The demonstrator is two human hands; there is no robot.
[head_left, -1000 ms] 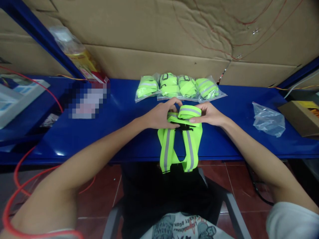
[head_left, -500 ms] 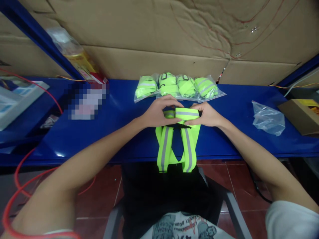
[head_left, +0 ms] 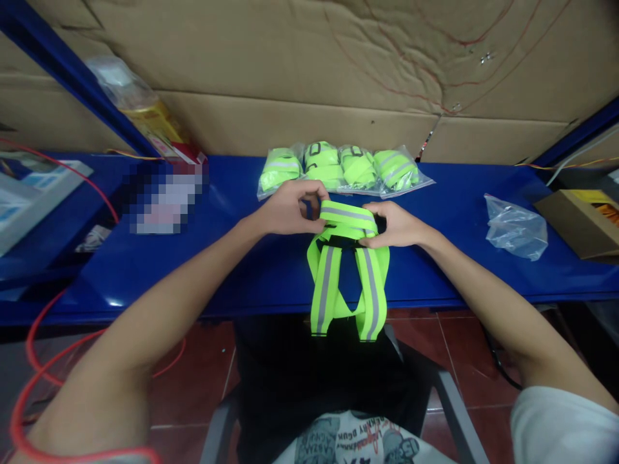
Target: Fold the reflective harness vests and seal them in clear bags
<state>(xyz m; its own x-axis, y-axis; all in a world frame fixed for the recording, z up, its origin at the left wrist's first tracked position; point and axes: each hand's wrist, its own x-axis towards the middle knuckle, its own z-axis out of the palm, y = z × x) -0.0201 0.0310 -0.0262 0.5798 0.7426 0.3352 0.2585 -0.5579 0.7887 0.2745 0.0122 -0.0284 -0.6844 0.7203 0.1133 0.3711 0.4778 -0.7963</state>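
Observation:
A neon yellow-green reflective harness (head_left: pixel 371 293) with grey stripes lies at the front of the blue table, two strap loops hanging over its edge. Its upper band is folded into a flat bundle between my hands. My left hand (head_left: pixel 296 207) pinches the bundle's left end, thumb and fingers curled round it. At the right end, my right hand (head_left: pixel 397 224) grips the layers between thumb and fingers. Behind them stand several clear bags (head_left: pixel 283 169) packed with rolled neon straps. Part of the black fastening under the bundle is hidden.
An empty clear plastic bag (head_left: pixel 516 227) lies on the blue table (head_left: pixel 435 270) to the right, beside an open cardboard box (head_left: pixel 575 219). A bottle in plastic (head_left: pixel 145 109) leans at the back left. A red hose (head_left: pixel 33 354) loops at the lower left.
My left hand has shifted left and a little up along the folded band, turning the bundle slightly aslant. More of the band shows between my hands; the hanging loops have shifted slightly right.

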